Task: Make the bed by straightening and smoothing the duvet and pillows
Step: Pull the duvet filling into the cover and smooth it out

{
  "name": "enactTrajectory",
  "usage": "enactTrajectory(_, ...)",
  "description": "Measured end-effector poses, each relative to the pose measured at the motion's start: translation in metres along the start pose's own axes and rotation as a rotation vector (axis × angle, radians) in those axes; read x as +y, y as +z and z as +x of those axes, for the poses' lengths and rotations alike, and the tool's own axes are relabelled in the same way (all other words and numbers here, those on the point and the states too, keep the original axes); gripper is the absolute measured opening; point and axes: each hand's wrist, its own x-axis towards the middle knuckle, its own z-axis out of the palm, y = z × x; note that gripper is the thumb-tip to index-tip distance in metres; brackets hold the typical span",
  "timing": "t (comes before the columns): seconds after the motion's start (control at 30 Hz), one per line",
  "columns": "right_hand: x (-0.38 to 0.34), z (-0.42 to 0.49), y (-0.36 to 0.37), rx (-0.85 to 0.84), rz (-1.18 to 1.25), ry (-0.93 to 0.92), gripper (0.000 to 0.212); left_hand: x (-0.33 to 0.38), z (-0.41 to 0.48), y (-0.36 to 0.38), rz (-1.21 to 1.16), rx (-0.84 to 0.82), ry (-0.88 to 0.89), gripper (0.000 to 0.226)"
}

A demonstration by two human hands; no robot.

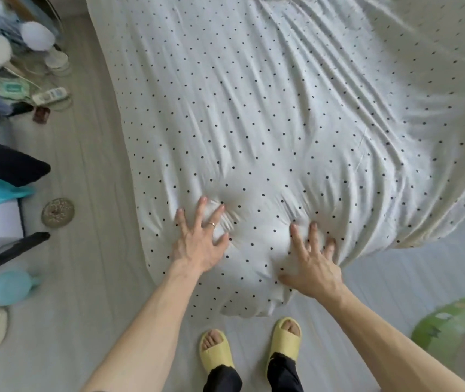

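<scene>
A white duvet (268, 123) with small black dots covers the bed and hangs over its near corner. Long creases run across it toward the far right. My left hand (200, 239) lies flat on the duvet near the corner, fingers spread, a ring on one finger. My right hand (313, 261) presses on the duvet a little to the right, fingers spread, with cloth bunched under the fingertips. Neither hand holds the cloth. No pillow shows clearly; a grey edge peeks in at the top.
My feet in yellow slippers (217, 352) stand on the pale wooden floor (84, 250) at the bed's corner. Clutter lines the left: a remote (50, 95), a round coaster (57, 212), a blue round object (10, 287), black chair legs (7, 250). A green object (457, 329) sits at lower right.
</scene>
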Motion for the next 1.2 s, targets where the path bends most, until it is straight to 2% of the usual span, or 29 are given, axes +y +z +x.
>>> enactTrajectory(0.03,-0.003,0.000,-0.011,0.014,-0.043,-0.029,0.117,0.013,0.000,-0.008,0.028,-0.020,-0.047,0.068)
enactTrajectory(0.13,-0.011,0.005,-0.061,0.142,-0.032,-0.090,0.071,0.061,0.013,-0.039,0.208,-0.022,-0.107,0.060)
enactTrajectory(0.17,-0.006,0.008,-0.076,0.219,-0.003,-0.127,0.065,0.079,0.018,-0.050,0.267,0.000,-0.086,0.058)
enactTrajectory(0.23,0.015,0.014,-0.099,0.436,0.048,-0.212,0.067,0.113,0.030,-0.064,0.314,0.076,0.025,0.054)
enactTrajectory(0.3,0.045,0.028,-0.117,0.563,0.045,-0.259,0.072,0.147,0.043,-0.069,0.295,0.114,0.175,0.054)
enactTrajectory(0.37,0.092,0.048,-0.132,0.512,0.024,-0.186,0.075,0.193,0.059,-0.068,0.260,0.100,0.279,0.057)
enactTrajectory(0.43,0.152,0.068,-0.147,0.419,0.027,-0.037,0.074,0.250,0.076,-0.059,0.220,0.077,0.336,0.056)
enactTrajectory(0.57,0.251,0.103,-0.183,0.483,0.127,0.172,0.079,0.348,0.106,-0.043,0.146,0.031,0.346,0.056)
enactTrajectory(0.67,0.312,0.128,-0.221,0.582,0.435,0.270,0.080,0.418,0.124,-0.041,0.120,0.022,0.362,0.057)
enactTrajectory(0.73,0.347,0.144,-0.248,0.577,0.707,0.323,0.076,0.464,0.134,-0.046,0.071,0.002,0.393,0.057)
enactTrajectory(0.83,0.400,0.177,-0.277,0.460,1.165,0.412,0.073,0.541,0.153,-0.061,0.035,0.069,0.446,0.059)
enactTrajectory(0.93,0.440,0.216,-0.284,0.282,1.468,0.490,0.076,0.619,0.173,-0.068,0.032,0.205,0.467,0.069)
enactTrajectory(1.03,0.464,0.242,-0.279,0.169,1.664,0.523,0.087,0.684,0.196,-0.062,0.054,0.220,0.281,0.100)
enactTrajectory(1.07,0.469,0.246,-0.276,0.144,1.720,0.523,0.090,0.699,0.204,-0.060,0.065,0.198,0.207,0.104)
enactTrajectory(1.13,0.483,0.252,-0.269,0.106,1.811,0.545,0.085,0.716,0.216,-0.062,0.075,0.162,0.086,0.088)
enactTrajectory(1.2,0.490,0.252,-0.262,0.107,1.845,0.571,0.086,0.709,0.228,-0.079,-0.022,0.173,0.002,0.050)
